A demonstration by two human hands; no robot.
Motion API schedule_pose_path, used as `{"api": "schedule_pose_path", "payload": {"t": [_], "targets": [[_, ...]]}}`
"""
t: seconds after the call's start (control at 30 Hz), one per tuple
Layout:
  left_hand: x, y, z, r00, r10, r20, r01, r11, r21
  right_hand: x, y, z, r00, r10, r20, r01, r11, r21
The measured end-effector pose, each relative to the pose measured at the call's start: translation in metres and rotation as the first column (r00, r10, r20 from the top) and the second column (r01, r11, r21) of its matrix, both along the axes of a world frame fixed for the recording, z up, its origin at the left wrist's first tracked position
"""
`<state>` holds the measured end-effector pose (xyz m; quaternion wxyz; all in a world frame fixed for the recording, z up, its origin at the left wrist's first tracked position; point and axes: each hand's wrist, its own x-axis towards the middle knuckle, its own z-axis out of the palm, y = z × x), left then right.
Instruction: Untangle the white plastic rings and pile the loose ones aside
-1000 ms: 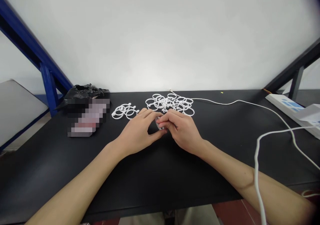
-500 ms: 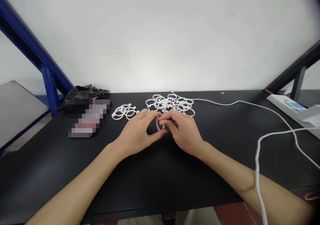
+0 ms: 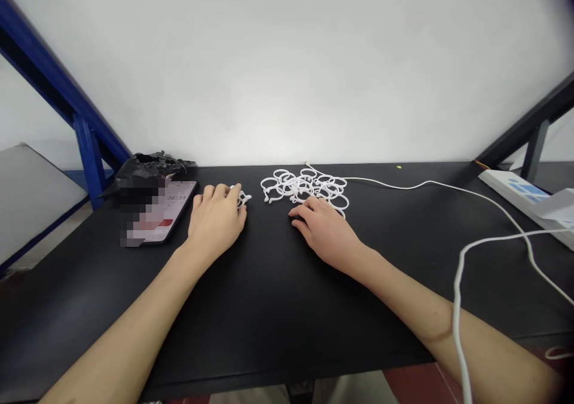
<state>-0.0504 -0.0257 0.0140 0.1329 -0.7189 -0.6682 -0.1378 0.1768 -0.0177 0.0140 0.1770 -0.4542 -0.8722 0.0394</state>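
Observation:
My left hand lies palm down over the small cluster of white rings, its fingers loosely bent and apart. It covers most of that cluster, and what lies under the palm is hidden. My right hand hovers low at the near edge of a larger pile of white rings with small knobbed ends. Its thumb and forefinger are apart, with nothing visible between them. Some rings at the front of the pile are partly behind the right hand's knuckles.
A phone, partly pixelated, rests left of my left hand, with a crumpled black plastic bag behind it. One white cable runs across the black table; another crosses my right forearm. A white power strip stands at right.
My hands have parted. The left hand moved left onto the small cluster; the ring held between both hands is no longer visible. My right hand stayed near the larger pile, its fingers now apart.

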Motion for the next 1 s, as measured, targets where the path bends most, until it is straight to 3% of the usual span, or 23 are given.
{"api": "schedule_pose_path", "payload": {"t": [0.17,0.33,0.6,0.8,1.0], "targets": [[-0.003,-0.001,-0.002,0.999,0.034,-0.035,-0.035,0.999,-0.026,-0.001,0.000,0.002,1.000,-0.009,0.019,0.009,1.000,0.016],[-0.004,-0.002,-0.002,0.997,0.059,-0.058,-0.060,0.998,-0.009,0.001,0.002,-0.001,0.996,-0.086,-0.004,0.085,0.983,0.163],[0.003,-0.004,0.002,0.990,0.114,-0.077,-0.117,0.993,-0.030,0.002,0.005,0.000,0.982,-0.144,0.122,0.132,0.986,0.103],[0.015,-0.007,0.005,0.995,-0.086,0.052,0.086,0.996,0.008,0.006,0.007,-0.001,0.976,-0.180,0.126,0.160,0.975,0.154],[0.026,-0.010,0.000,0.919,-0.323,0.226,0.339,0.940,-0.037,0.007,0.008,0.000,0.981,-0.192,0.039,0.178,0.956,0.232]]}}
